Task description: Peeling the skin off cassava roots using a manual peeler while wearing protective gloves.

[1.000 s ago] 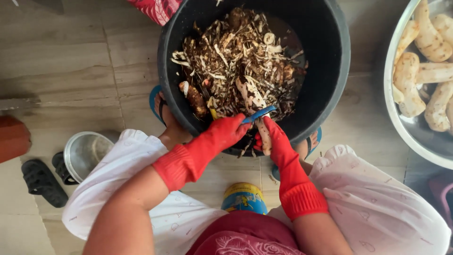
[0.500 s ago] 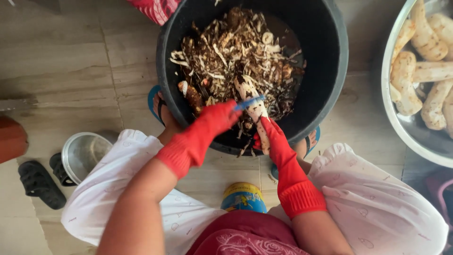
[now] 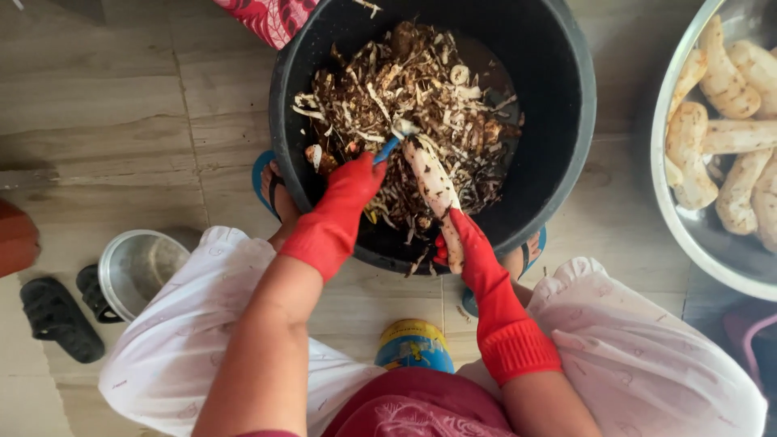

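Observation:
I wear red rubber gloves. My left hand (image 3: 350,194) grips a blue-handled peeler (image 3: 388,148) whose head rests at the far tip of a long pale root (image 3: 433,190). My right hand (image 3: 463,243) holds that root by its near end, slanted over a big black bucket (image 3: 566,121). The bucket is heaped with brown and white peelings (image 3: 405,89). The root is partly peeled, with brown flecks on its white flesh.
A metal basin (image 3: 688,235) at the right holds several peeled roots. A small steel pot (image 3: 133,267) and dark sandals (image 3: 57,320) lie on the tiled floor at left. A blue and yellow can (image 3: 413,344) stands between my knees. A red patterned cloth (image 3: 271,16) shows at top.
My left hand has pushed the peeler away from me along the root, from its near end to its far tip. The root now shows at greater length over the bucket.

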